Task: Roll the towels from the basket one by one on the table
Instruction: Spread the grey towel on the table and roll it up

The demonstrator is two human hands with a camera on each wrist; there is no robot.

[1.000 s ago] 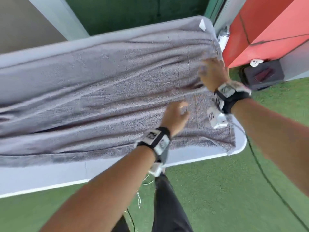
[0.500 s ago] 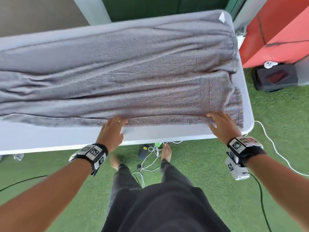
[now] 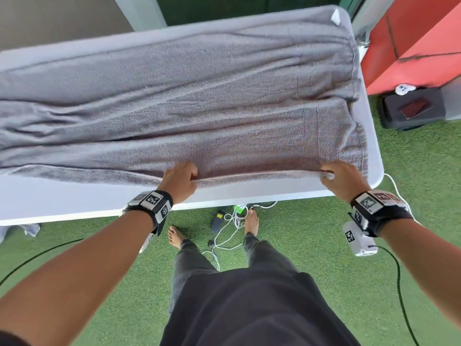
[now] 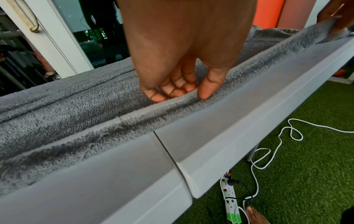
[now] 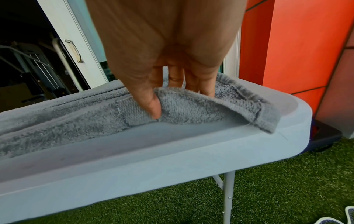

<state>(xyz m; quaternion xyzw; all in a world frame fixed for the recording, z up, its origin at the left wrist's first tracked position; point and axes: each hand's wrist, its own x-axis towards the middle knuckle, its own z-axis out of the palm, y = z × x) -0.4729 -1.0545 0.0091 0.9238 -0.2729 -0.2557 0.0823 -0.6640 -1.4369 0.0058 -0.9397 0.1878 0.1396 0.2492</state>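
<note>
- The grey towel (image 3: 199, 103) lies spread along the white bench (image 3: 62, 203), with long wrinkles.
- The left hand (image 3: 180, 181) pinches the towel's near edge, thumb against curled fingers (image 4: 173, 89).
- The right hand (image 3: 343, 179) pinches the same edge near the towel's right end and holds it raised a little above the bench.
- Cables (image 3: 232, 221) lie on the green turf under the bench.

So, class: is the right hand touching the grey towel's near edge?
Touching. The right wrist view shows the right hand pinching the towel edge, thumb in front and fingers behind, lifted off the table.
</note>
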